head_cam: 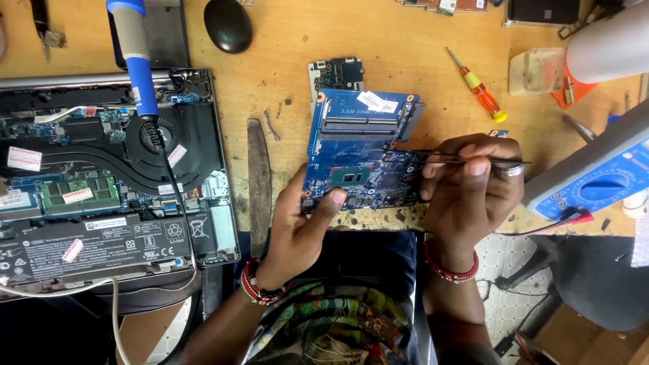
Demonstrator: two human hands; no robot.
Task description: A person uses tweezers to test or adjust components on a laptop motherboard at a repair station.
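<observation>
A blue laptop motherboard (358,145) lies on the wooden bench in the middle of the view. My left hand (301,226) grips its near left corner, thumb resting beside the dark processor chip. My right hand (470,186) pinches thin metal tweezers (439,159) whose tips reach left over the board's right side. Both wrists wear red bead bracelets.
An opened laptop (108,182) with fan, battery and stickers fills the left. A blue soldering iron (138,61) lies over it. A black mouse (228,25), a flat metal pry tool (258,182), a red-yellow screwdriver (478,88) and a blue multimeter (595,179) surround the board.
</observation>
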